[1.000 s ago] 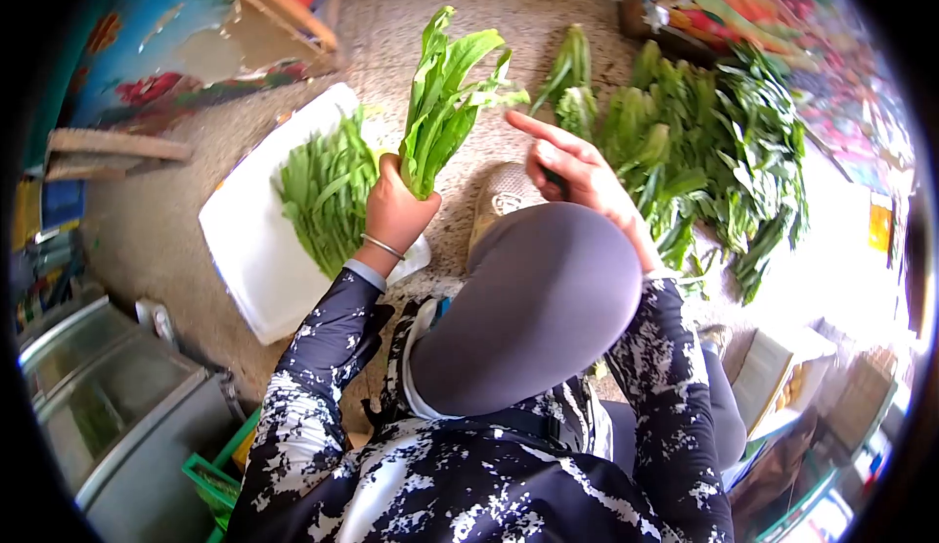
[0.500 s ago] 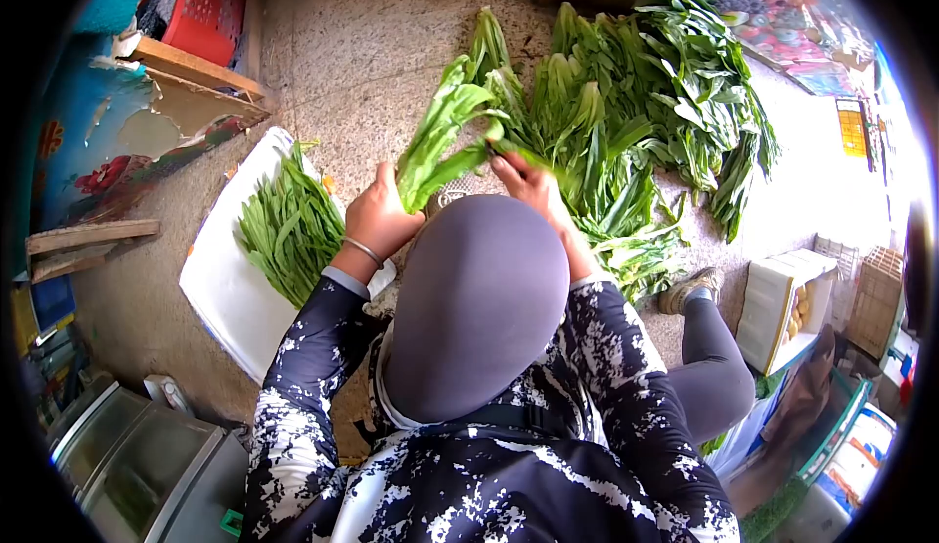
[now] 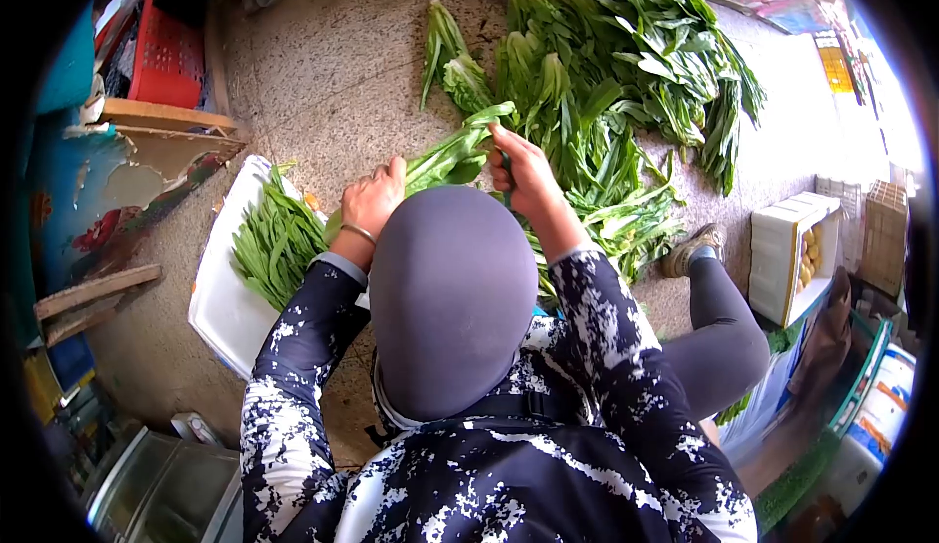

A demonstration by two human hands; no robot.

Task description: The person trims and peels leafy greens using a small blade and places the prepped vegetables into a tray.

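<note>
My left hand [image 3: 374,199] is closed around a bunch of leaf lettuce [image 3: 442,163], its pale green end pointing up and to the right. At that end my right hand [image 3: 528,173] has its fingers curled, thumb and forefinger pinching at the lettuce. A small dark tool [image 3: 506,165] shows in the right palm; its blade or tip is hidden. Just beyond the right hand lies a large heap of lettuce [image 3: 597,103] on the speckled floor. Left of my left hand, long green leaves [image 3: 274,245] rest in a white foam box [image 3: 217,303].
A single lettuce bunch [image 3: 448,52] lies ahead on the floor. To the right stands a foam box [image 3: 778,259] with round yellowish items. Clear-fronted drawers [image 3: 161,489] are at lower left, a red basket [image 3: 168,59] and a broken wooden board [image 3: 98,294] at left.
The lettuce in my left hand has tipped from nearly upright to a low slant toward the right. My right hand has turned, with its fingers up by the lettuce end. The view has shifted slightly.
</note>
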